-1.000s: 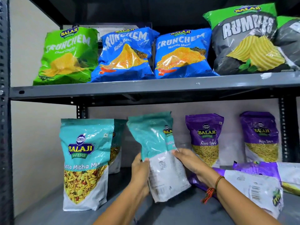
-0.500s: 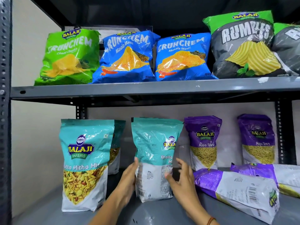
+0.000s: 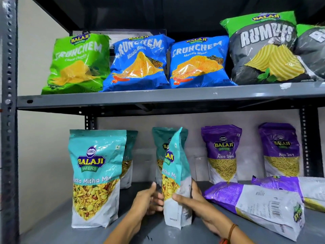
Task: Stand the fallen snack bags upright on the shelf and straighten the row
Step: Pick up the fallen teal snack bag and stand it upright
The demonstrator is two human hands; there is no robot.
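Both hands (image 3: 168, 199) grip the upright, seemingly edge-on teal bag (image 3: 173, 176).

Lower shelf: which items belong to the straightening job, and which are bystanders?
In the job: teal Khatta Mitha Mix pouch held by left hand and right hand; fallen purple Aloo Sev pouch.
Bystanders: green Crunchem chip bag, black Rumbles chip bag.

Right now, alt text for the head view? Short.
Two bare hands, left hand and right hand, grip a teal snack bag standing edge-on on the lower shelf. Two purple bags lie fallen at right; other teal and purple bags stand upright. Chip bags line the upper shelf.
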